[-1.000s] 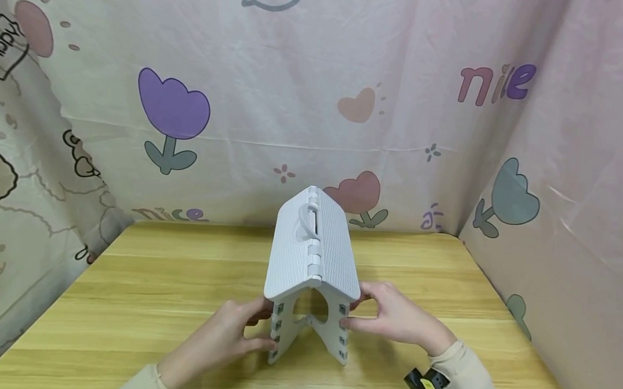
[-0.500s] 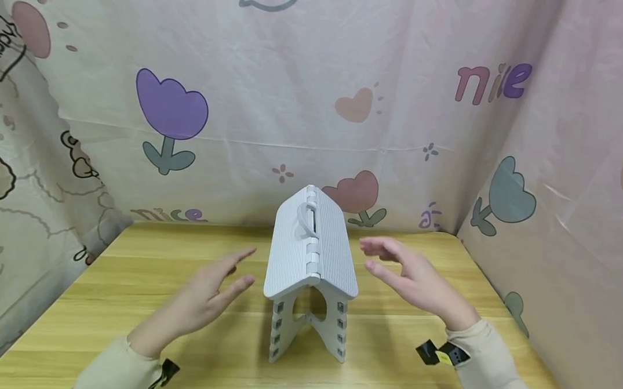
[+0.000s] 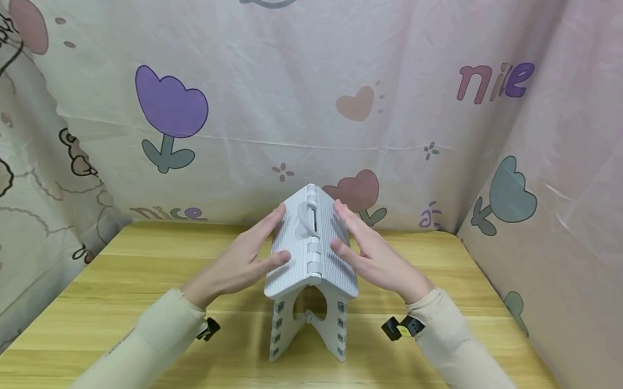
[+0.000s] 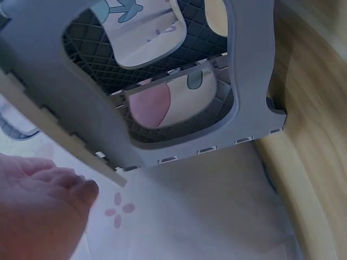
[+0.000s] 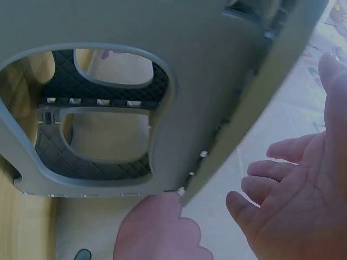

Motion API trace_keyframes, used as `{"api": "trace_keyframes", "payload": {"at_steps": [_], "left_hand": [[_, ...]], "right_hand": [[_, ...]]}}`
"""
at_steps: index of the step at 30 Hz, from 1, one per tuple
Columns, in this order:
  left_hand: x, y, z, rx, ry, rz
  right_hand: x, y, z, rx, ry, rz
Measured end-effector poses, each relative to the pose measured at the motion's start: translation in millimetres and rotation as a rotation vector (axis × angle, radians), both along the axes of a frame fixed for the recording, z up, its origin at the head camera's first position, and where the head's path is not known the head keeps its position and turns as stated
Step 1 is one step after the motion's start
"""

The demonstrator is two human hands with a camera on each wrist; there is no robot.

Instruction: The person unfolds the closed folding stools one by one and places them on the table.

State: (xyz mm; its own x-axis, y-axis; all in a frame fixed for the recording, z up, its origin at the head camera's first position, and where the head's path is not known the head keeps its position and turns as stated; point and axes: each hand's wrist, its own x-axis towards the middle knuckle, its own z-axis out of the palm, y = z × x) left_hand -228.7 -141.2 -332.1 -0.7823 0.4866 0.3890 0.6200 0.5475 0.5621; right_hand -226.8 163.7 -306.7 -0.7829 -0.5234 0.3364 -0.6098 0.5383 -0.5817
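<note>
The left hand (image 3: 238,262) and right hand (image 3: 379,258), fingers (image 3: 266,222) extended, lie over opposite slopes of the white folding stool (image 3: 293,276), standing peaked on the tabletop (image 3: 130,285).

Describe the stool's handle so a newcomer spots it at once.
On the wooden table stands a white stool, peaked like a roof. Along the ridge's far half is the handle: a raised, curved loop, unlike the blocky hinge pieces nearer the camera.
</note>
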Motion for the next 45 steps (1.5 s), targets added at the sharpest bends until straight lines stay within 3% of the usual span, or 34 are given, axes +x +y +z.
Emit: {"api": "trace_keyframes", "payload": {"at_steps": [6, 17, 28, 45], "left_hand": [[-8.2, 8.5, -2.8, -0.003, -0.007, -0.058], [-11.9, 12.6, -1.7, -0.017, 0.059, -0.072], [-16.5, 10.7, -3.8, 0.01, 0.058, -0.068], [-16.9, 8.9, -3.0, 0.011, 0.055, -0.082]], "right_hand": [[-6.4, -9.4, -7.2, 0.011, 0.007, 0.031], [-8.0, -11.2, -13.7, 0.033, 0.014, 0.029], [-10.7, -11.5, -13.3, 0.043, -0.032, 0.049], [-14.0, -4.0, -11.3, 0.031, -0.031, 0.088]]}}
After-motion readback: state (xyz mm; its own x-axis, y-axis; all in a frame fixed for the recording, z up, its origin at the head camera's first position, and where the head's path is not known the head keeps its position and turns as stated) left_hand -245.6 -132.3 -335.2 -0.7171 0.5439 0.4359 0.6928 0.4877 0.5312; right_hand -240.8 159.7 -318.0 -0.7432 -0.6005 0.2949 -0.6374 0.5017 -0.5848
